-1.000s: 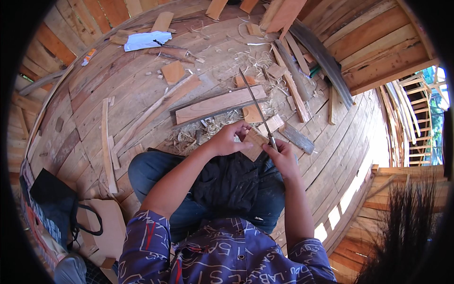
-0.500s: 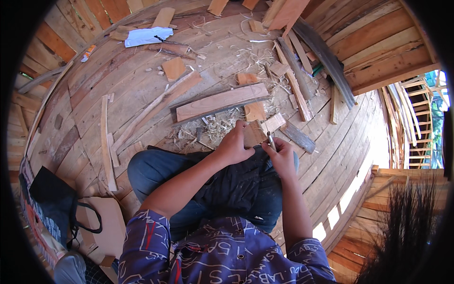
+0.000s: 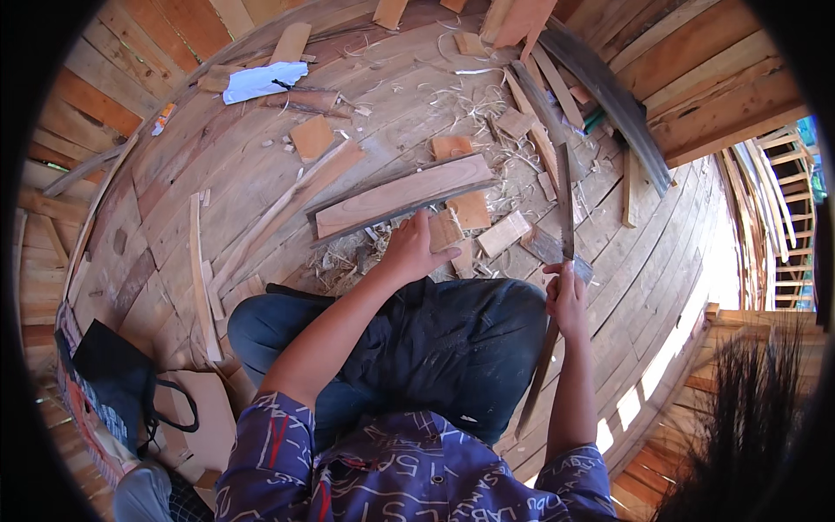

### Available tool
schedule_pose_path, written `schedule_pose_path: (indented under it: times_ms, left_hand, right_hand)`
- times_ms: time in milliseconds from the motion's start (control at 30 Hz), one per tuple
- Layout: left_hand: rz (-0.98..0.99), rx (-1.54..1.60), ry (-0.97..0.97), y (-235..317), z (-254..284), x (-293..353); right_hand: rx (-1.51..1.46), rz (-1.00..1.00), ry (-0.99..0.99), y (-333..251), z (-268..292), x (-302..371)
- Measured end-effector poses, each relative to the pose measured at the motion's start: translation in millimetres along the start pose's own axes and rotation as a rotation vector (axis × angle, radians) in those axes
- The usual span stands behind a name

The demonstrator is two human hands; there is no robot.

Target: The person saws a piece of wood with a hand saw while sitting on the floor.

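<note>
Person is sitting on a curved plank floor [image 3: 217,165], knees in dark trousers [image 3: 452,339] at frame centre, patterned blue shirt [image 3: 391,478] along the lower edge.

Left hand [image 3: 416,252] is sitting just above centre, fingers curled and closed around a small wood block [image 3: 445,230]; the block is sticking out past the fingertips toward the upper right, over a pile of shavings [image 3: 348,257].

Right hand [image 3: 565,300] is right of centre, fist wrapped tight on a long machete-type blade [image 3: 564,204]. Blade is pointing up toward the top of the frame, its long handle [image 3: 535,383] running down and left past the knee. Blade is clear of the block, not touching it.

Around them:
- long reddish plank [image 3: 404,196] lying diagonally just above the left hand
- square offcuts [image 3: 311,137] in the upper middle, more short blocks [image 3: 504,233] between the hands
- white rag [image 3: 261,81] at upper left
- thin strip of wood [image 3: 202,278] running vertically at left
- black bag [image 3: 117,383] at lower left
- dark broom bristles [image 3: 748,418] at lower right
- stacked boards [image 3: 609,96] along the upper right edge
</note>
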State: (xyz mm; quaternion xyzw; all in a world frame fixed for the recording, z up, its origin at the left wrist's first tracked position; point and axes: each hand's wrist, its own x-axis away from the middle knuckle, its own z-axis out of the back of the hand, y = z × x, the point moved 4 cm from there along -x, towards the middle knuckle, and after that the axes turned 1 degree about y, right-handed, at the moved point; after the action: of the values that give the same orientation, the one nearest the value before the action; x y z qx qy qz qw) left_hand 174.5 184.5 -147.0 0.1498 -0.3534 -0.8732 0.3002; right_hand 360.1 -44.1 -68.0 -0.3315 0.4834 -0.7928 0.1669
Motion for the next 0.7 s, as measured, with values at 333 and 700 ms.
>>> schedule_pose_path:
  times_ms: [333,700]
  left_hand:
    - [0.111,-0.236,0.125,-2,-47,-126]
    - [0.186,-0.419,0.287,-21,-66,-146]
  right_hand:
    - [0.288,0.138,-0.045,38,12,-75]
    - [0.246,0.145,-0.293,38,-26,-139]
